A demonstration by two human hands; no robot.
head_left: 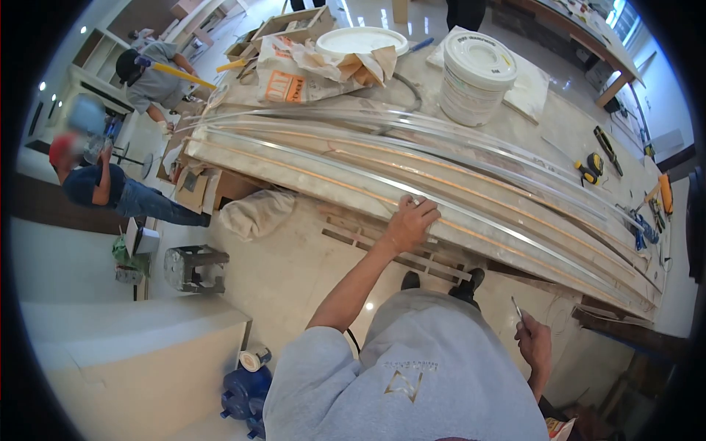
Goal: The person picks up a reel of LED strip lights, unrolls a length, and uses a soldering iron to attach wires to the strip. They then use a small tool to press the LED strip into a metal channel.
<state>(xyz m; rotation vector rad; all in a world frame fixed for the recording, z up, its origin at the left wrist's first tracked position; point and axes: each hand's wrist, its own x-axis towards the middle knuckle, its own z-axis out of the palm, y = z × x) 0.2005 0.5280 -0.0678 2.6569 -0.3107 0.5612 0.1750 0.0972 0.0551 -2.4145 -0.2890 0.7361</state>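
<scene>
My left hand (413,223) is at the front edge of the long workbench, its fingers curled and closed on a thin silvery metal strip (507,237). That strip runs lengthwise along the bench, beside several other long strips, some clear or whitish and some with orange-brown lines. Lower right, away from the bench, my right hand (535,344) is closed round a slim silver pen-like tool (517,307) pointing up. The tool's exact kind cannot be made out.
A white lidded bucket (476,84) and a torn paper sack (294,73) stand on the bench's far side. Pliers (608,151) and a yellow-black tape measure (590,169) lie at the right. Two people work at the left, near a stool (195,266). Blue water bottles (246,389) stand below.
</scene>
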